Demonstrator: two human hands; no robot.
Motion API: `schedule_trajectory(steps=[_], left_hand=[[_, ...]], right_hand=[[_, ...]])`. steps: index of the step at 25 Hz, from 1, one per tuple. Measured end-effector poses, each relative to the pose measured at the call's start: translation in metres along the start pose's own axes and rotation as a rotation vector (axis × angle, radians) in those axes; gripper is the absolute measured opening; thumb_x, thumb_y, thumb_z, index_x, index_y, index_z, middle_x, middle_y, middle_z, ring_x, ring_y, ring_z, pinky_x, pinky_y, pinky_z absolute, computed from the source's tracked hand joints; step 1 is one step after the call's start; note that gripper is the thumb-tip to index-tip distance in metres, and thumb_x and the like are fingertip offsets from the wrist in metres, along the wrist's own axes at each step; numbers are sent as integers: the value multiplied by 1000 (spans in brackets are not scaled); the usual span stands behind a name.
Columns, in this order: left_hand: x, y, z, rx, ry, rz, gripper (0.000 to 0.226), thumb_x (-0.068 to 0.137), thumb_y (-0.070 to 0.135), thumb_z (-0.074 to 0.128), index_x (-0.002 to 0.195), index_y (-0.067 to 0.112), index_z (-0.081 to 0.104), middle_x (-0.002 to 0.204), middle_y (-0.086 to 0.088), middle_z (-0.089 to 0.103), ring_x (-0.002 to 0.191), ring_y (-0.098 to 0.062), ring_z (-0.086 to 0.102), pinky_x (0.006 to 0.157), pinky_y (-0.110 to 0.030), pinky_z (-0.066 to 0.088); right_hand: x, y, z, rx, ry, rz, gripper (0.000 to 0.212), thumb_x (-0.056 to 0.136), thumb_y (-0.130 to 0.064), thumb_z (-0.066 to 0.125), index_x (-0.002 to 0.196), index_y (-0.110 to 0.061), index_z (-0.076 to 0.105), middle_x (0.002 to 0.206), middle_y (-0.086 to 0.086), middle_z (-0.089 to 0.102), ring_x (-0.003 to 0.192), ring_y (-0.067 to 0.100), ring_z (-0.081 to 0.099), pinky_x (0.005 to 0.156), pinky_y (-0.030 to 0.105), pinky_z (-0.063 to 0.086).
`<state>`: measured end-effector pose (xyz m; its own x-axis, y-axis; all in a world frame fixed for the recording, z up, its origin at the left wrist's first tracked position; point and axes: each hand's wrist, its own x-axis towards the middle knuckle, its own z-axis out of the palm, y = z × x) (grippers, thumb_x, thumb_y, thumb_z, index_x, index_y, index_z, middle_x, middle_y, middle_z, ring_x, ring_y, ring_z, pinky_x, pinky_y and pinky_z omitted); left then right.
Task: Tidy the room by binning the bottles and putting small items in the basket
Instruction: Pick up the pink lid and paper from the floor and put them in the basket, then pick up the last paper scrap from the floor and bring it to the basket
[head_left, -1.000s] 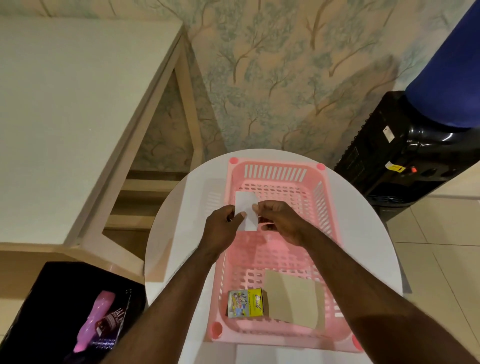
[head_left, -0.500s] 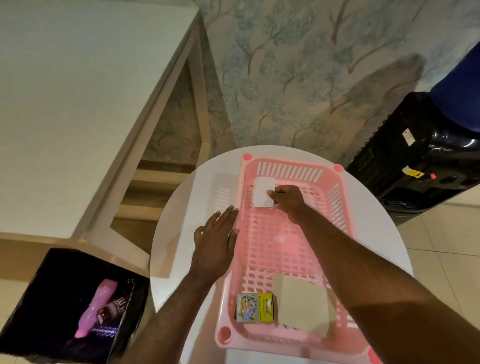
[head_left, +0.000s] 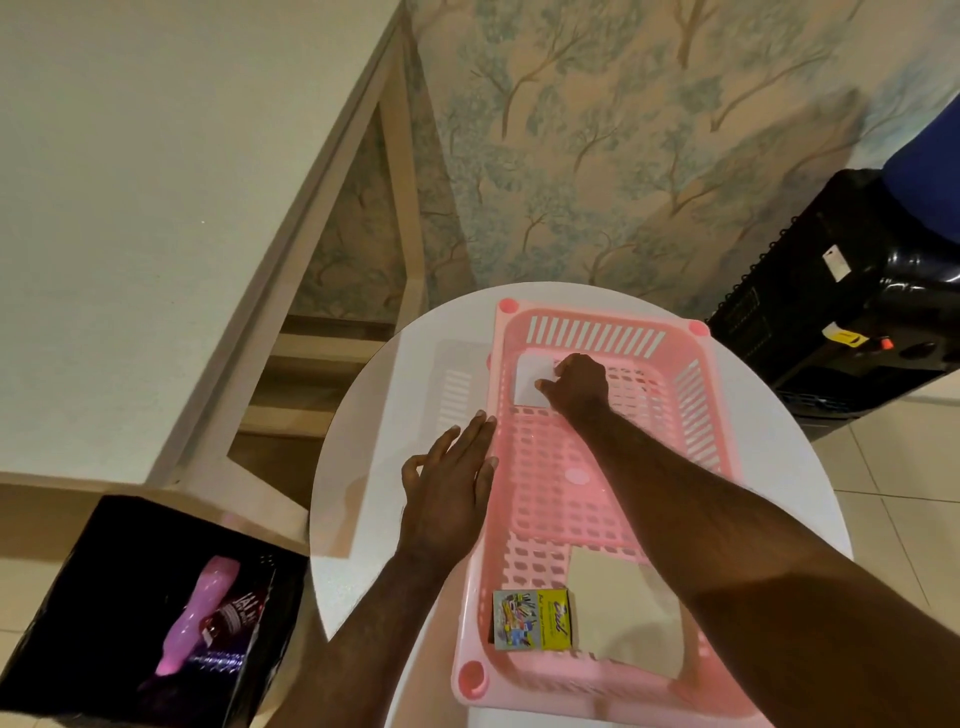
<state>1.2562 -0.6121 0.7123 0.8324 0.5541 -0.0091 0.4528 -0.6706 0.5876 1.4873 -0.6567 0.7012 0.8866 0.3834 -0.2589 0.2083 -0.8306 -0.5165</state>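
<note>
A pink slotted basket (head_left: 597, 335) lies on a round white table (head_left: 374, 415). My right hand (head_left: 579, 387) reaches into its far left corner, with thumb and fingertips on a white card (head_left: 530, 382) that lies against the basket floor. Beside the basket's left rim my left hand (head_left: 449, 493) rests flat, fingers spread, holding nothing. At the near end of the basket are a small yellow printed box (head_left: 532, 618) and a beige card (head_left: 623, 608). A black bin (head_left: 78, 597) at lower left holds a pink bottle (head_left: 200, 613) and a dark bottle (head_left: 234, 623).
A large pale table (head_left: 156, 208) fills the left, its leg close to the round table. A black water dispenser (head_left: 831, 312) with a blue jug stands at the right against the patterned wall. Tiled floor shows at lower right.
My left hand let go of the white card and dropped flat beside the basket. My right hand carried the card down into the basket's far left corner.
</note>
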Motion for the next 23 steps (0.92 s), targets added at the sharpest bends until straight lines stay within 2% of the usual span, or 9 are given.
schedule_trajectory(steps=[3,9,12,15,17,20,23], left_hand=[[0,2,-3,-10,-9,-6,57,94,54,17,146,36,31,154,13,30,142,-15,28,110,-47,14],[-1,2,-7,31,-20,4,55,96,52,18,146,34,33,154,11,31,134,-16,39,103,-47,24],[-5,5,-15,106,-50,35,48,101,47,24,148,36,27,156,12,26,135,-16,37,102,-46,23],[-32,12,-27,181,-66,75,49,101,47,25,149,38,22,157,13,23,137,-16,35,104,-49,23],[-59,16,-33,191,-48,102,49,100,47,26,148,39,23,157,12,22,138,-17,35,103,-50,22],[-110,20,-38,187,34,80,50,99,49,31,148,39,25,159,11,14,142,-17,28,106,-54,20],[-173,20,-35,125,115,55,55,98,50,37,148,33,26,160,12,7,143,-17,23,108,-54,23]], right_hand=[[-19,2,-8,105,90,-20,40,85,-36,69,112,-8,58,114,10,66,108,27,59,93,34,45],[-98,35,-27,184,161,-129,30,87,-40,66,99,-12,65,86,3,69,87,22,64,76,32,48],[-141,54,-38,275,178,-220,24,86,-32,69,96,-10,67,89,3,69,81,20,64,72,30,47],[-181,68,-51,289,60,-312,24,89,-32,67,104,-13,66,107,1,69,82,14,63,69,20,43],[-204,79,-55,249,40,-399,26,90,-34,65,109,-16,65,116,-1,66,96,11,59,77,20,42],[-240,91,-61,256,77,-535,29,90,-34,65,111,-15,66,125,0,63,117,17,56,101,30,41],[-279,102,-61,232,53,-652,31,90,-33,65,116,-15,66,137,1,57,127,18,49,108,34,37]])
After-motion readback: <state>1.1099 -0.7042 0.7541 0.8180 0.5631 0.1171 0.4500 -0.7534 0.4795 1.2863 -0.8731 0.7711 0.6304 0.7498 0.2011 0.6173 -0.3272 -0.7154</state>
